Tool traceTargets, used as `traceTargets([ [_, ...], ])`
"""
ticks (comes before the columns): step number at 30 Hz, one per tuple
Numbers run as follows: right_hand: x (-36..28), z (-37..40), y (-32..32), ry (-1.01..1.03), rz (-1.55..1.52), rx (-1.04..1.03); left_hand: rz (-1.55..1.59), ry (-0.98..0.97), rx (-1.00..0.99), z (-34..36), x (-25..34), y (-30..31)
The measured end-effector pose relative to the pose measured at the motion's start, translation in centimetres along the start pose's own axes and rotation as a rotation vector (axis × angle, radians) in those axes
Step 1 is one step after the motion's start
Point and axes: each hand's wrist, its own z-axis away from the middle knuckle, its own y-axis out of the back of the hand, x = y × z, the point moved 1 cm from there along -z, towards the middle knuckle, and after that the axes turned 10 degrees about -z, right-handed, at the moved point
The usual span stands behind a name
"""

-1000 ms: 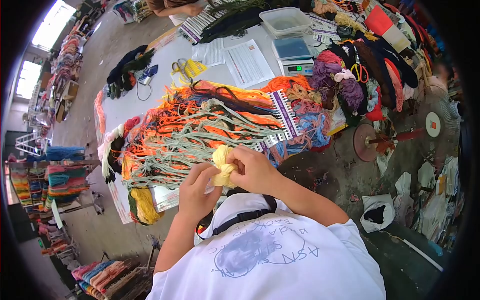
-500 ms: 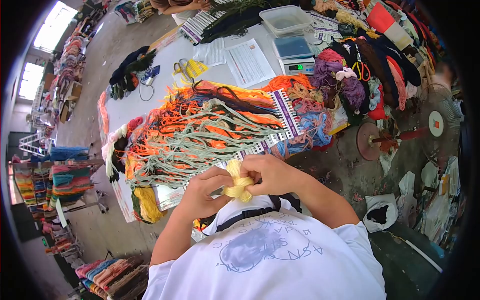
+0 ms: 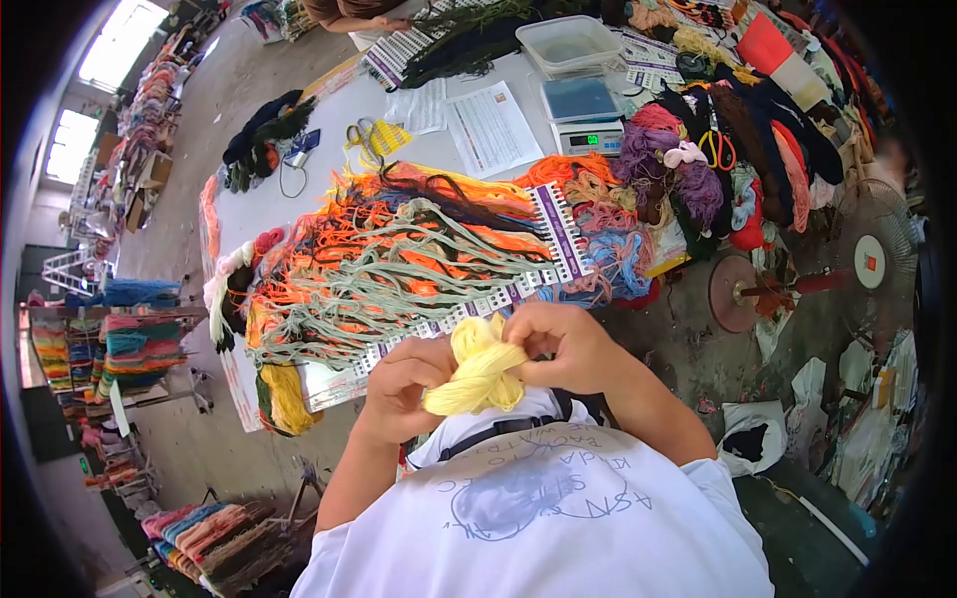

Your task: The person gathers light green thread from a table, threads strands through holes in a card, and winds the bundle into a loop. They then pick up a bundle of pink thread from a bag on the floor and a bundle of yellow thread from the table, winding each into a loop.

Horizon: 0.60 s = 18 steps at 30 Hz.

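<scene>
A pale yellow skein of yarn [image 3: 480, 371], twisted into a loose knot, is between my two hands in front of my chest. My left hand [image 3: 407, 384] grips its left side with bent fingers. On the right side, my right hand [image 3: 560, 349] pinches a part of it between thumb and fingers. Just beyond the skein, on the table, lie many orange, grey-green and dark yarn strands [image 3: 399, 269] attached to white punched cards [image 3: 560, 234] with a purple stripe.
Scissors [image 3: 366, 142], a printed sheet [image 3: 491, 128] and a digital scale [image 3: 588, 138] lie farther back on the table. Yarn bundles [image 3: 688, 159] are heaped at the right, near a fan [image 3: 869, 261]. Another person's arm [image 3: 369, 22] is at the far edge.
The yellow skein has loosened and spread into a wider shape, extending to the lower left. My hands have moved slightly apart around it.
</scene>
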Motion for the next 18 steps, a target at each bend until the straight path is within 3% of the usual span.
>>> traceTargets([
  [2,0.2,0.3,0.7,-0.085,-0.162,-0.011,0.096,-0.048,0.089,-0.1,-0.2,-1.2],
  [4,0.2,-0.2,0.5,0.057,-0.319,0.002,0.146,-0.042,0.176,0.3,-1.2,-2.4],
  [6,-0.2,-0.5,0.1,0.106,-0.348,-0.047,0.442,0.195,0.417,-0.2,-1.1,-4.0],
  [8,-0.8,-0.5,-1.2,0.210,-0.384,-0.158,0.677,0.266,0.465,-0.9,-1.5,-4.7],
  [9,-1.2,-0.5,-1.7,0.161,-0.392,-0.262,0.789,0.304,0.486,-0.9,-1.8,-4.7],
  [11,-1.8,-0.2,-1.9,0.051,-0.177,-0.366,0.825,0.339,0.437,-1.3,-2.4,-4.0],
  [13,-1.8,-0.3,-2.5,0.040,-0.100,-0.325,0.884,0.186,0.347,-1.9,-1.9,-3.4],
  [14,-1.8,-0.6,-2.3,0.159,0.088,-0.200,0.900,0.214,0.414,-2.1,-1.1,-3.1],
  [15,-1.6,-1.0,-2.1,0.275,0.279,-0.075,0.739,0.141,0.347,-2.1,-1.0,-2.7],
  [16,-0.6,-1.4,-0.9,0.297,0.272,-0.030,0.580,0.067,0.283,-2.1,-0.9,-2.4],
  [18,1.2,-2.5,-1.0,0.160,-0.505,0.148,0.376,0.051,0.169,-1.5,0.1,-2.3],
])
